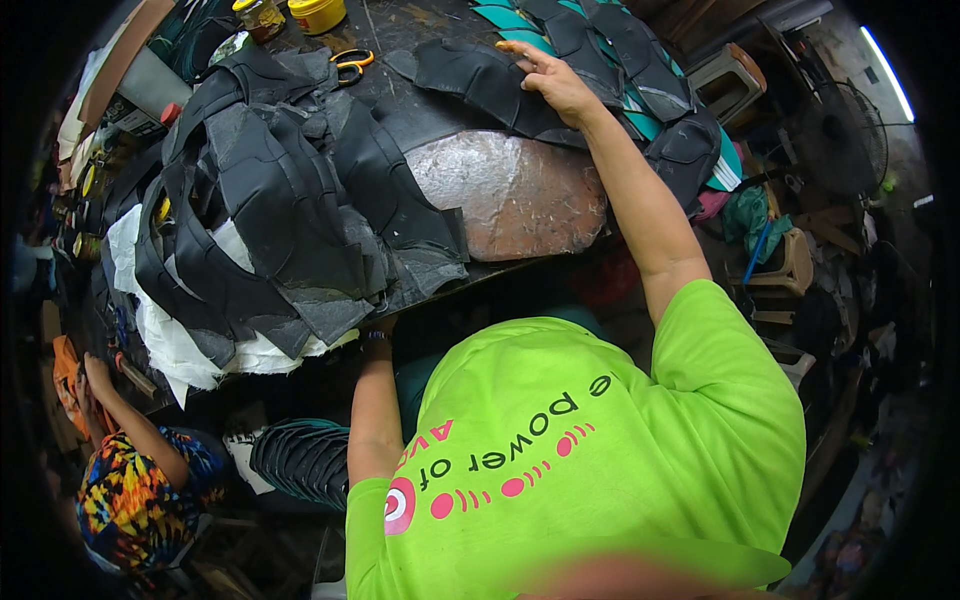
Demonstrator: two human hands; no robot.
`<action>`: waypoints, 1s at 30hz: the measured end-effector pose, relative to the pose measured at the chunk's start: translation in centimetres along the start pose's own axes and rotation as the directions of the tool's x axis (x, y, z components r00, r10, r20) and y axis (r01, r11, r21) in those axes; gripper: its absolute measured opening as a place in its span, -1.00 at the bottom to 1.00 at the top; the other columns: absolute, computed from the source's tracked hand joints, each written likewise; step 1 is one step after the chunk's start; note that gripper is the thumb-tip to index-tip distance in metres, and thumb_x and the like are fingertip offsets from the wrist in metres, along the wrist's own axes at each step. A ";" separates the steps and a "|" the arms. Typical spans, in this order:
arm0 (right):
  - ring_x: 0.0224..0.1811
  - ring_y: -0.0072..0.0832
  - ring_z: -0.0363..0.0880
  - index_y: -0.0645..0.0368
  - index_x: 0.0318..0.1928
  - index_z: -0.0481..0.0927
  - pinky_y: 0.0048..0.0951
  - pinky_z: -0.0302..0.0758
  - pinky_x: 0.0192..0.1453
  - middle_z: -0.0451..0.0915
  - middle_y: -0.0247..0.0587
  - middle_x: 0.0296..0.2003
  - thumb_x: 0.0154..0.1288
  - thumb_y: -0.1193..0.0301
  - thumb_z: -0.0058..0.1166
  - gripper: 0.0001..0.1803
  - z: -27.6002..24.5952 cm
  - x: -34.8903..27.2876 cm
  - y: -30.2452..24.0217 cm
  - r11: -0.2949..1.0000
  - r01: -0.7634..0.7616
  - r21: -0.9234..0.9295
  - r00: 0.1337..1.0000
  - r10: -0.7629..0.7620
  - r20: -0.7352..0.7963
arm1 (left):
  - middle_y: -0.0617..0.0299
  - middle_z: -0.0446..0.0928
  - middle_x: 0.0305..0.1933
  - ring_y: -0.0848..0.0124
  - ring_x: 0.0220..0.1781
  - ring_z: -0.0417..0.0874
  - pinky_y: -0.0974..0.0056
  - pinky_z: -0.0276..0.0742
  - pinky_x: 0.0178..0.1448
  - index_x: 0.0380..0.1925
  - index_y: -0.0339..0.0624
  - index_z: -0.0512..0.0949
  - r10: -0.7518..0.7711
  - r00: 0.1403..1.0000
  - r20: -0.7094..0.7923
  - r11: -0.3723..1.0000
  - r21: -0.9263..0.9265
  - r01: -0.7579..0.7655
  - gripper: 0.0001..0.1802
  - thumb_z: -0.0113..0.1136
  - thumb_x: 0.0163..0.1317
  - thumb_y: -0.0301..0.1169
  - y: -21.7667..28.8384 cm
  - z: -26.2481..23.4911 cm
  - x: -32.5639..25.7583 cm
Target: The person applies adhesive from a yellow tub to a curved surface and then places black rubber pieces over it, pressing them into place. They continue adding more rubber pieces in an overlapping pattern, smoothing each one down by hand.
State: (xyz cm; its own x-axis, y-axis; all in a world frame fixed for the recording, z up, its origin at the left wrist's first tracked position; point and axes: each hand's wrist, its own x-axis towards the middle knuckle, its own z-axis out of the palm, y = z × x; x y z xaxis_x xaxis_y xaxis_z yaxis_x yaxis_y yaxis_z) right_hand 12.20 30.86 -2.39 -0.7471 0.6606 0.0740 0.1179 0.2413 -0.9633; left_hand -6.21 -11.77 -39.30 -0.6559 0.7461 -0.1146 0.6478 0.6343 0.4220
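Note:
My right hand [556, 84] reaches to the far side of the dark table, over a black shoe upper piece [468, 82]. Its index finger is stretched out with an orange-yellow tip, the other fingers partly bent, and I see nothing gripped in them. Of my left arm, the wrist [376, 337] with a dark band shows at the table's front edge; the fingers are hidden beneath the edge and the hanging pieces. Between my arms lies a worn brown slab [510, 195] with a shiny, smeared surface. Left of it, black upper pieces [285, 190] are heaped on white cloth [190, 350].
Orange-handled scissors [352, 66], a yellow tub [316, 14] and a jar [260, 18] stand at the back. Black uppers with teal lining [620, 50] are stacked far right. A co-worker's arm [140, 425] shows lower left; more stacked pieces [300, 462] sit beside my left arm.

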 end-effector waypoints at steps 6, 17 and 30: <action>0.15 -0.56 0.40 0.03 0.39 0.48 -0.58 0.30 0.30 0.42 -0.41 0.38 0.08 0.71 -0.12 -0.21 0.4 -0.6 -0.1 0.978 0.085 0.191 0.996 -0.077 -0.044 | 0.05 -0.12 0.69 0.04 0.70 -0.16 0.03 -0.16 0.69 0.58 -0.02 0.04 -0.086 0.971 0.222 0.996 -0.005 0.089 0.00 -0.16 0.32 0.38 0.7 -1.6 -0.1; 0.10 -0.62 0.53 0.10 0.41 0.46 -0.60 0.38 0.28 0.49 -0.32 0.34 -0.01 0.68 -0.17 -0.16 1.5 -2.5 -0.6 0.936 0.176 0.304 0.974 -0.211 0.087 | 0.05 -0.12 0.69 0.04 0.69 -0.15 0.03 -0.16 0.69 0.58 -0.02 0.05 -0.108 0.975 0.193 0.994 0.018 0.106 0.00 -0.15 0.32 0.38 2.9 -4.9 -3.1; 0.16 -0.64 0.51 0.11 0.38 0.49 -0.52 0.28 0.42 0.51 -0.35 0.33 0.01 0.66 -0.16 -0.20 1.5 -2.2 0.4 0.974 0.138 0.179 0.984 -0.155 0.085 | 0.05 -0.11 0.69 0.04 0.69 -0.14 0.03 -0.15 0.68 0.58 -0.02 0.05 -0.137 0.973 0.188 0.991 0.020 0.135 0.00 -0.15 0.32 0.38 2.1 -5.2 -4.9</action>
State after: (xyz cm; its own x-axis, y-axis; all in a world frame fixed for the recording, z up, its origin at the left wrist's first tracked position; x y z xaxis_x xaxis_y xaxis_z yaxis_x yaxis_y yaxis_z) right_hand 12.90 28.41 -3.34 -0.8092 0.5525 0.1998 -0.1049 0.1988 -0.9744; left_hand -3.63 -15.11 -33.17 -0.6536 0.6771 -0.3382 0.5606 0.7333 0.3847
